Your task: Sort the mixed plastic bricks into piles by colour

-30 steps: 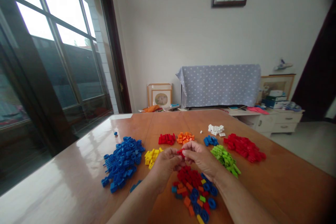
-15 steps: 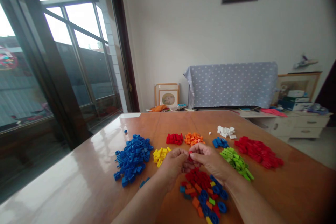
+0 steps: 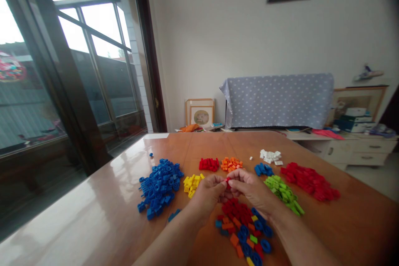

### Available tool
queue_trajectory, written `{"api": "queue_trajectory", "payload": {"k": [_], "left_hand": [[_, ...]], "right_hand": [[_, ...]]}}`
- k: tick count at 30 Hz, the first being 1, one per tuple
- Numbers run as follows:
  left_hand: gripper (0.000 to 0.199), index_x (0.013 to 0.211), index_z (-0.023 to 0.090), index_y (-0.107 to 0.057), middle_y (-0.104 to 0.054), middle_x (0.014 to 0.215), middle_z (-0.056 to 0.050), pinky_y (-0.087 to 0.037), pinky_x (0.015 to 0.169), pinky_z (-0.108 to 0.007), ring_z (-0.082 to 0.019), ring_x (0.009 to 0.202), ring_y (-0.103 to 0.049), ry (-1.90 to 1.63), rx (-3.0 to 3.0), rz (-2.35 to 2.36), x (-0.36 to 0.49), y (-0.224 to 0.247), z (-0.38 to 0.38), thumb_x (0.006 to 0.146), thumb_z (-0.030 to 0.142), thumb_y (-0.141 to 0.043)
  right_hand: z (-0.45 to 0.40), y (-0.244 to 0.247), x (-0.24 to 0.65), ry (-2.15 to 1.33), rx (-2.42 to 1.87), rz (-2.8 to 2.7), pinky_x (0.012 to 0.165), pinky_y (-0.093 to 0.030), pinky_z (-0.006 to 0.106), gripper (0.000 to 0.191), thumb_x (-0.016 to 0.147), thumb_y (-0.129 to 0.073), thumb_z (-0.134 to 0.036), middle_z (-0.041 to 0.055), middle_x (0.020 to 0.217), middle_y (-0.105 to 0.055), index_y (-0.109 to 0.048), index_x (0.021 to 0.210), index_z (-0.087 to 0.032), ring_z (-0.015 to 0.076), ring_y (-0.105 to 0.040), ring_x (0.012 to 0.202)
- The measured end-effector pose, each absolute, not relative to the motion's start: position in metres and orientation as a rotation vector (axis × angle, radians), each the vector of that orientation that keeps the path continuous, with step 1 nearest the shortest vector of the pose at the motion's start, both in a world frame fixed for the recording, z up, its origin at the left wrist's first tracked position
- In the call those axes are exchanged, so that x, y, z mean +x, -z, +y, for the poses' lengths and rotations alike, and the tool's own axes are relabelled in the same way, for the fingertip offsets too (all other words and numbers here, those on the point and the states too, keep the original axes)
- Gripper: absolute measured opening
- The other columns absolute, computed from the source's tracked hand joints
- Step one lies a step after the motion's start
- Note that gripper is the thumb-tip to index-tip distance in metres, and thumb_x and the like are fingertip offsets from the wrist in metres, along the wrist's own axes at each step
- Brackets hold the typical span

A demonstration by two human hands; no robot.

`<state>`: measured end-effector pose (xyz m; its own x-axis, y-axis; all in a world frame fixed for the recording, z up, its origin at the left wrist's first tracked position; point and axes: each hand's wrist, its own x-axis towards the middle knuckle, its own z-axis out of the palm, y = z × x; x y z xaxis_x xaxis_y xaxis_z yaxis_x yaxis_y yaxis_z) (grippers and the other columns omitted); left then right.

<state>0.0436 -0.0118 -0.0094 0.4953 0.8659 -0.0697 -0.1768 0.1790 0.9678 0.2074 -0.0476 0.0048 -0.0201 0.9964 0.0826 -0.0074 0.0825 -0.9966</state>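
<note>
Brick: small red plastic brick (image 3: pixel 227 181), held up between both hands, above the mixed pile; long axis hidden by the fingers.
Left hand: (image 3: pixel 207 198) closed, pinching the brick from the left.
Right hand: (image 3: pixel 253 194) closed, pinching from the right; neither hand clearly nearer.
Below: mixed pile (image 3: pixel 241 232) of red, blue and orange bricks, just under the hands.
Around: yellow bricks (image 3: pixel 192 185) beside the left hand, green bricks (image 3: pixel 283 196) beside the right — both on the wooden table (image 3: pixel 93 199).

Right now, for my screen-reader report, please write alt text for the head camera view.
The left hand and right hand pinch a small red plastic brick above a mixed heap of coloured plastic bricks on a glossy wooden table. Blue, yellow, red, orange, white and green piles lie around it.
</note>
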Motion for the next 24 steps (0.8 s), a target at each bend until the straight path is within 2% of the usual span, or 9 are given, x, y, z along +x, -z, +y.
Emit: {"api": "queue_trajectory", "payload": {"k": [5,10,17,24], "left_hand": [[0.037,0.091,0.015,-0.057,-0.074,0.081,-0.009,-0.046,0.067,-0.025,-0.015,0.071,-0.067,-0.823,1.164,0.734,0.040,0.006,-0.013,0.075,0.044,-0.074],[0.037,0.090,0.015,-0.059,-0.074,0.083,-0.009,-0.046,0.065,-0.024,-0.014,0.070,-0.066,-0.801,1.190,0.766,0.040,0.004,-0.013,0.076,0.047,-0.073],[0.038,0.088,0.014,-0.062,-0.073,0.079,-0.007,-0.044,0.063,-0.024,-0.014,0.068,-0.065,-0.803,1.258,0.792,0.041,0.002,-0.014,0.076,0.048,-0.072],[0.039,0.084,0.014,-0.063,-0.072,0.079,-0.007,-0.043,0.061,-0.024,-0.014,0.066,-0.064,-0.772,1.343,0.843,0.042,0.000,-0.017,0.077,0.052,-0.069]], "right_hand": [[-0.046,-0.003,0.209,-1.184,-1.126,-1.242,0.071,-0.048,0.029,0.024,0.076,-0.068,-0.026,-0.0003,0.087,-0.066,-0.064,0.099,-0.020,0.0155,-0.060,0.078],[-0.046,-0.004,0.206,-1.159,-1.110,-1.211,0.069,-0.049,0.029,0.026,0.073,-0.070,-0.026,0.0000,0.085,-0.065,-0.063,0.097,-0.019,0.0165,-0.061,0.077],[-0.046,-0.002,0.207,-1.164,-1.141,-1.246,0.072,-0.049,0.029,0.026,0.079,-0.066,-0.027,-0.0001,0.088,-0.065,-0.063,0.103,-0.019,0.0162,-0.061,0.079],[-0.040,0.007,0.209,-1.155,-1.130,-1.280,0.069,-0.047,0.029,0.018,0.079,-0.068,-0.028,-0.0007,0.081,-0.064,-0.064,0.093,-0.018,0.0149,-0.059,0.073]]}}
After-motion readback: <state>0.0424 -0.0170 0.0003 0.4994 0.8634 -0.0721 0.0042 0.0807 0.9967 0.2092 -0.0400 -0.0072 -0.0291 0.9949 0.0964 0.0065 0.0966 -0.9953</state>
